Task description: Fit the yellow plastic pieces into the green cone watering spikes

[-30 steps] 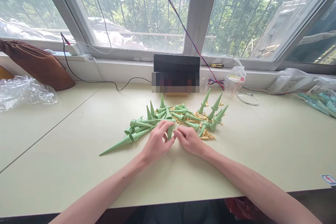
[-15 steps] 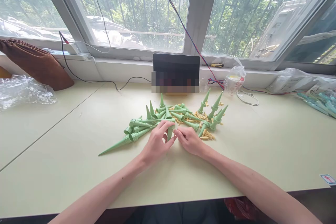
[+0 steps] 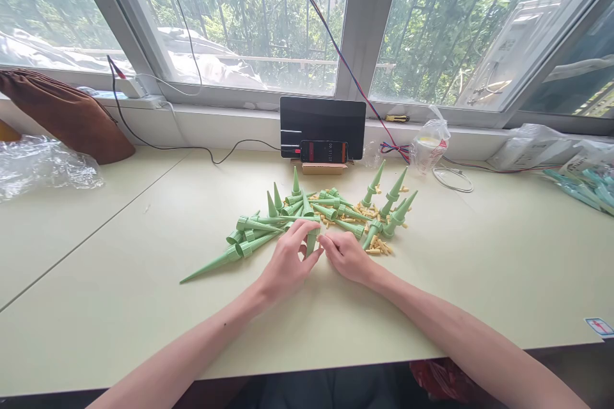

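Observation:
My left hand [image 3: 291, 254] is closed around a green plastic watering spike [image 3: 311, 241], its fingers and thumb curled about the body near the collar. Close beside it, my right hand [image 3: 346, 255] is pinched, thumb against forefinger, at the spike's right side. What sits in that pinch is mostly hidden by the fingers. Behind both hands lies a heap of similar green spikes [image 3: 261, 244], some on their sides and others standing point up. Small tan pegs [image 3: 380, 246] are scattered among and to the right of them.
At the back, a phone [image 3: 323, 151] leans against a dark tablet [image 3: 322, 116] on a cardboard stand. A bagged cup [image 3: 429, 146] and a coiled white cable [image 3: 453, 180] are right of it. Clear plastic [image 3: 45, 163] and a brown bag [image 3: 71, 118] occupy the left.
Both hands stay almost in place around the spike. A pale piece that showed between them earlier is now barely visible. The view has shifted very slightly.

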`<move>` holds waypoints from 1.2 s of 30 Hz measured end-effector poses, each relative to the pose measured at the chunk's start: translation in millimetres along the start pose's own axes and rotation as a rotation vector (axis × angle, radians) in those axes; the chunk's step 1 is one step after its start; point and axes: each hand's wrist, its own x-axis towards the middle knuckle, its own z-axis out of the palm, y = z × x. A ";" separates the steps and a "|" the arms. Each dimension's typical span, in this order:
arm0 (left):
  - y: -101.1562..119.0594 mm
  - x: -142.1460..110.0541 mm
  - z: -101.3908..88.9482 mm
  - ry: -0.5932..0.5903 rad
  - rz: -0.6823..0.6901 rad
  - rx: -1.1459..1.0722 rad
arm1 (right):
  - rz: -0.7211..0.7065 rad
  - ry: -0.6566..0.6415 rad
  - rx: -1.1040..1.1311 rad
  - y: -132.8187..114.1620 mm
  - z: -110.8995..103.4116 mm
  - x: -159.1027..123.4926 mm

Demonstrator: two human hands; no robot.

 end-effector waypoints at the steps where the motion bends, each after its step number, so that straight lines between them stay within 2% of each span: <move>1: 0.1 0.0 0.1 0.000 -0.001 -0.002 | 0.003 -0.002 0.001 -0.2 -0.1 0.1; 36: 1.0 0.1 0.8 -0.002 -0.036 -0.026 | 0.079 -0.046 0.062 -2.2 -1.9 0.5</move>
